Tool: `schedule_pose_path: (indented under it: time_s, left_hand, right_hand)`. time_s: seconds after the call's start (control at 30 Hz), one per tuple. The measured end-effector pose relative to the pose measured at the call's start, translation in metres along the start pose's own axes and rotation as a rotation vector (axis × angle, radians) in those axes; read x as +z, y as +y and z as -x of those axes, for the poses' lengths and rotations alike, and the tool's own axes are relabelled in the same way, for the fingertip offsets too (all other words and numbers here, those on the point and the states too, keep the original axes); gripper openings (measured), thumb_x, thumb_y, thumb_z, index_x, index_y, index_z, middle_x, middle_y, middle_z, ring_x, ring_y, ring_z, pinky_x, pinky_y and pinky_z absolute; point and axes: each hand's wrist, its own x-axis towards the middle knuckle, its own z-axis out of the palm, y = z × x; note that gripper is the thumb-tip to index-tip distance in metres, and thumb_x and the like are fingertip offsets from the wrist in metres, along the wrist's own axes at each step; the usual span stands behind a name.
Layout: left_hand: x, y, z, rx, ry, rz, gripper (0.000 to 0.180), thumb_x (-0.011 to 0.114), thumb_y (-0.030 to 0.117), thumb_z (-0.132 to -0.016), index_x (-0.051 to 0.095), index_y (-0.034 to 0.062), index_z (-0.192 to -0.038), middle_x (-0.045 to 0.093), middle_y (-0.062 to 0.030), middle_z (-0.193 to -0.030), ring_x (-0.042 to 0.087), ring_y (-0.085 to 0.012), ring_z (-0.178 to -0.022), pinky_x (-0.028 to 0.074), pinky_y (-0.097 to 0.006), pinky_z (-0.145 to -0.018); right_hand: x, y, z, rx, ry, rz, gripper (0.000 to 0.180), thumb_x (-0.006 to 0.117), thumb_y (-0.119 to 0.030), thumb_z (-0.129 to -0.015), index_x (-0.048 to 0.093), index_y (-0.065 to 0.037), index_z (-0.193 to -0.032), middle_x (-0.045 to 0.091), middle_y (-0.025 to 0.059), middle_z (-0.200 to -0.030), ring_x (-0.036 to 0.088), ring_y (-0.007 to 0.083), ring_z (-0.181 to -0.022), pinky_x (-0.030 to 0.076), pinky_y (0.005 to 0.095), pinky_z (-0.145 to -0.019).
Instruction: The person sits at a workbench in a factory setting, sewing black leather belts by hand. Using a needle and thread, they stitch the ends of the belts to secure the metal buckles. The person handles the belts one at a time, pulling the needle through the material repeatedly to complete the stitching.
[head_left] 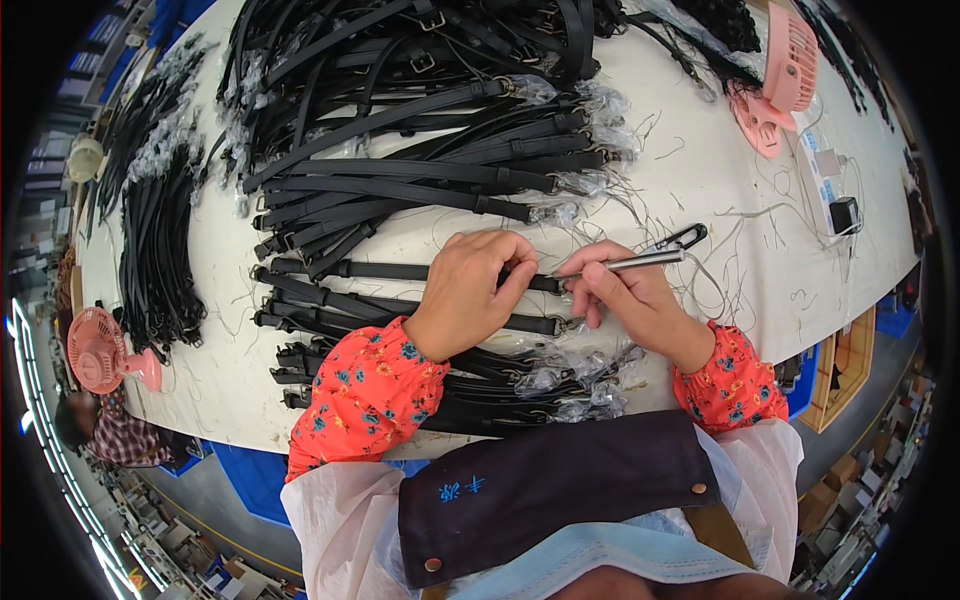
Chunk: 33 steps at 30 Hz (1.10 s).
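Across the white table in front of me lies a black strap (385, 270) with a metal fitting at its right end. My left hand (470, 290) is closed over this strap, thumb and forefinger pinched near that end; any thread between them is too fine to make out. Just right of it, my right hand (630, 295) grips a slim silver pen-shaped tool (645, 260), its tip directed at the strap end. A black looped handle (685, 238) sticks out beside the tool; what it belongs to is partly hidden. More black straps (500, 405) lie below my hands.
Beyond my hands, black straps (430, 150) with plastic-wrapped ends are heaped, and another bundle (160, 250) lies left. Pink fans (790, 60) (97, 350) stand at far right and near left. A power strip (822, 185) with cables sits right. Loose threads litter the table (720, 290).
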Motion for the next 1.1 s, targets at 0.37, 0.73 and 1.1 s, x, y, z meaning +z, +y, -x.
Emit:
schedule_pose_path:
  time_s: [0.37,0.73,1.1]
  left_hand:
    - [-0.001,0.001,-0.001,0.0,0.001,0.001,0.009,0.07,0.012,-0.09,0.065,0.0054,-0.089,0.062,-0.0041,-0.074,0.054,-0.0216,-0.059,0.045,-0.036,-0.072]
    - [-0.001,-0.003,0.002,-0.273,0.108,0.289,0.013,0.068,0.009,-0.093,0.063,0.0048,-0.104,0.064,-0.0066,-0.082,0.057,-0.0207,-0.066,0.049,-0.036,-0.067]
    - [-0.035,-0.007,0.007,0.112,-0.187,-0.143,0.025,0.079,0.006,-0.082,0.066,0.0053,-0.103,0.063,-0.0087,-0.099,0.059,-0.0296,-0.091,0.049,-0.038,-0.084]
  right_hand:
    - [0.0,-0.002,0.0,0.006,-0.019,0.012,0.033,0.047,-0.029,-0.111,0.062,-0.002,-0.121,0.065,0.003,-0.083,0.06,0.0078,-0.067,0.049,0.0227,-0.061]
    - [0.0,0.0,0.0,-0.01,-0.012,-0.01,0.032,0.048,-0.028,-0.111,0.062,-0.002,-0.121,0.065,0.0031,-0.083,0.059,0.0074,-0.066,0.048,0.0223,-0.061]
    - [-0.001,0.001,-0.005,-0.465,0.068,0.511,0.026,0.066,-0.011,-0.099,0.063,-0.008,-0.125,0.069,0.0099,-0.095,0.068,0.0228,-0.081,0.055,0.033,-0.072]
